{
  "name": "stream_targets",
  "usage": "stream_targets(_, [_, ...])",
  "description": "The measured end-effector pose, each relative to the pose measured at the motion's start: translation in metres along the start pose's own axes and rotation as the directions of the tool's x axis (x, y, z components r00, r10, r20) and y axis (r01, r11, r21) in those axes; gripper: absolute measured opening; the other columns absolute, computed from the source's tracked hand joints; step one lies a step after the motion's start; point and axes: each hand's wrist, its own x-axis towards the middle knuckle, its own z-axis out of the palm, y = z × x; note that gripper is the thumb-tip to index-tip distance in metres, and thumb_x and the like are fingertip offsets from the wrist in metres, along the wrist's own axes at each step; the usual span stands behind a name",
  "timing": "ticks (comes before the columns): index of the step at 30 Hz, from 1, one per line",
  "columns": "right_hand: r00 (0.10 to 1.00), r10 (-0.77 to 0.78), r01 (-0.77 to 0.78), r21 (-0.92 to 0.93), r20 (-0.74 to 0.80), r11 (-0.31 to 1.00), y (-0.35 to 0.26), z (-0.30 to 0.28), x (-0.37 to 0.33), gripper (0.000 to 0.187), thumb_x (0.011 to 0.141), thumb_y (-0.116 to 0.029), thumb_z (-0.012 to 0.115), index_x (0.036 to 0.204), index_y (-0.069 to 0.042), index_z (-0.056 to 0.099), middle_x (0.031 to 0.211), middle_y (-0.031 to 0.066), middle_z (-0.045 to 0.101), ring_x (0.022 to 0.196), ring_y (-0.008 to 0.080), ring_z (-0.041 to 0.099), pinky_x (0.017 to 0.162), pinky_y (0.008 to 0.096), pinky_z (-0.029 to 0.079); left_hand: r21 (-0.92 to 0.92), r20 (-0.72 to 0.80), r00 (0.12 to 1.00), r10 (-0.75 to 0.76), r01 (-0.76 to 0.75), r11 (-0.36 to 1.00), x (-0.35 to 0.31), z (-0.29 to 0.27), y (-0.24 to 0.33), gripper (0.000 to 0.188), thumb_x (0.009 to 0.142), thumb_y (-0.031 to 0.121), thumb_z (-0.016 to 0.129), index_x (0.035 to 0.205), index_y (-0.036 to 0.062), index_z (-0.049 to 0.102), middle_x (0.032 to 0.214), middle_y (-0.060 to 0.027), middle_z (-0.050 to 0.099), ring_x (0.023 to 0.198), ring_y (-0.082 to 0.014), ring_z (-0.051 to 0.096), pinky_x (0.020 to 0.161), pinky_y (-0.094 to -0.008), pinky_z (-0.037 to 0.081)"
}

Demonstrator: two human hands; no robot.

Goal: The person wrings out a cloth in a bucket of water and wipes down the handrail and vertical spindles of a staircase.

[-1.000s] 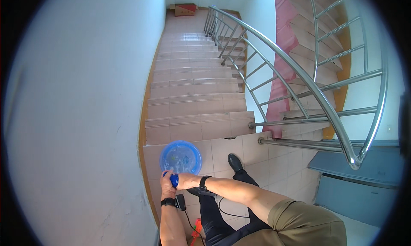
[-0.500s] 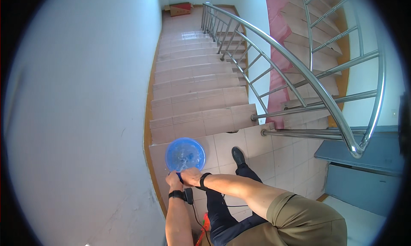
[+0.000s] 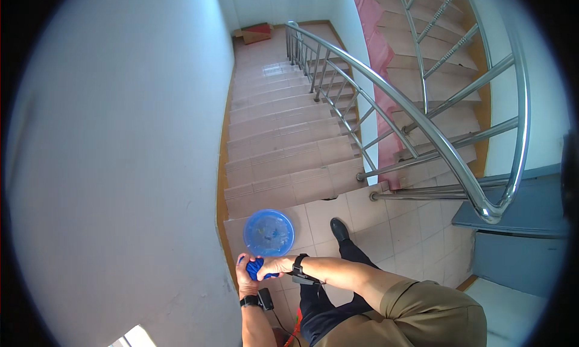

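Both my hands grip a bunched dark blue cloth (image 3: 254, 267), held just on my side of a round blue basin (image 3: 247, 241). My left hand (image 3: 245, 276) has its fingers wrapped round the cloth's left end. From the right, my right hand (image 3: 276, 267) closes on its other end. Water seems to lie in the basin, which stands on the tiled landing by the left wall. Each wrist wears a black strap, and a small black device (image 3: 265, 299) with a cable sits at the left one.
Tiled stairs (image 3: 283, 139) descend ahead, with a steel handrail (image 3: 398, 96) along their right side. A white wall (image 3: 120, 166) rises close on the left. My black shoe (image 3: 339, 229) is right of the basin. A cardboard box (image 3: 256, 33) lies at the bottom; blue panels (image 3: 518, 259) stand right.
My hands have shifted from over the basin's near rim to just on my side of it. More of the blue cloth now shows, bunched between them. The whole view has tilted slightly.
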Motion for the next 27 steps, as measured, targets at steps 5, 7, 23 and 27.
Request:
stream_targets(5, [0.938,-0.279,0.173,-0.419,-0.206,0.891,0.006,0.002,-0.006,0.031,0.064,-0.029,0.075,0.085,-0.006,0.073,0.078,0.0101,0.071,0.079,0.027,0.069,0.065,0.039,0.053,0.017,-0.172,0.983,0.065,-0.063,0.998,-0.006,0.023,-0.01,0.006,0.09,0.01,0.059,0.094,0.0069,0.057,0.078,-0.007,0.058,0.081,-0.0284,0.063,0.084,-0.0437,0.054])
stream_targets(7, [0.915,-0.325,0.119,-0.611,-0.238,0.782,-0.013,0.015,-0.033,0.036,0.066,-0.031,0.076,0.09,-0.004,0.074,0.09,0.0186,0.074,0.086,0.0338,0.072,0.073,0.0437,0.055,0.025,-0.231,0.97,0.072,-0.068,0.997,-0.009,0.013,-0.009,0.007,0.09,0.011,0.06,0.094,0.0068,0.057,0.078,-0.0071,0.058,0.081,-0.0275,0.063,0.082,-0.0427,0.054])
stream_targets(23, [0.88,-0.469,0.384,-0.46,-0.081,0.8,0.013,-0.073,-0.162,0.095,0.07,-0.06,0.084,0.124,0.01,0.047,0.101,0.0222,0.067,0.078,0.0257,0.068,0.056,0.0352,0.055,0.132,-0.179,0.979,0.096,-0.073,0.989,-0.106,0.166,-0.052,0.029,0.095,0.028,0.069,0.114,0.008,0.064,0.102,-0.0048,0.068,0.091,-0.019,0.068,0.077,-0.0336,0.058])
stream_targets(27, [0.95,-0.305,0.305,-0.011,-0.07,0.952,0.034,-0.108,-0.218,0.076,0.089,-0.063,0.066,0.129,0.0,0.053,0.106,0.014,0.066,0.073,0.0212,0.069,0.049,0.0316,0.056,0.2,-0.092,0.989,0.118,-0.098,0.975,-0.107,0.209,-0.07,0.029,0.095,0.021,0.066,0.121,0.0075,0.065,0.111,-0.0065,0.067,0.102,-0.0192,0.064,0.091,-0.0336,0.053])
